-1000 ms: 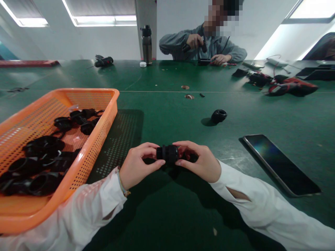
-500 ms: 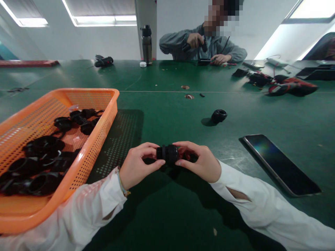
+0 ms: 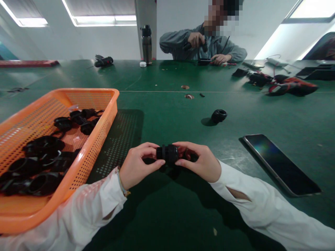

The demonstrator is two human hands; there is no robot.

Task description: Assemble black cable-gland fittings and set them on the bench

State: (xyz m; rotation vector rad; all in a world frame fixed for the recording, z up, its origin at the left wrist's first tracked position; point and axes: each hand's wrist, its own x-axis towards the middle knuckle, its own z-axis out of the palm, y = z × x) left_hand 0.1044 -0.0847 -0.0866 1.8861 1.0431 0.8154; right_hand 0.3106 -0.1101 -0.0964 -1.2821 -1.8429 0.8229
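Note:
Between my two hands is a black ribbed cylindrical connector (image 3: 170, 153), lying sideways with a raised ring around its middle. My left hand (image 3: 140, 161) pinches its left end between thumb and fingers. On the right end, the thumb and fingertips of my right hand (image 3: 200, 159) are closed on it. The fingers behind the connector are partly hidden. Farther off to the right, a short black ring-shaped fitting (image 3: 219, 115) rests on the green table (image 3: 167, 212), its hollow opening showing.
An orange perforated basket (image 3: 115, 99) holding several black fittings stands at left. To the right lies a phone (image 3: 280, 164). Across the table are a bottle (image 3: 147, 45), a white cap (image 3: 142, 64), red-and-black cabled parts (image 3: 293, 85) and a person in a grey jacket (image 3: 180, 42) holding a dark tool.

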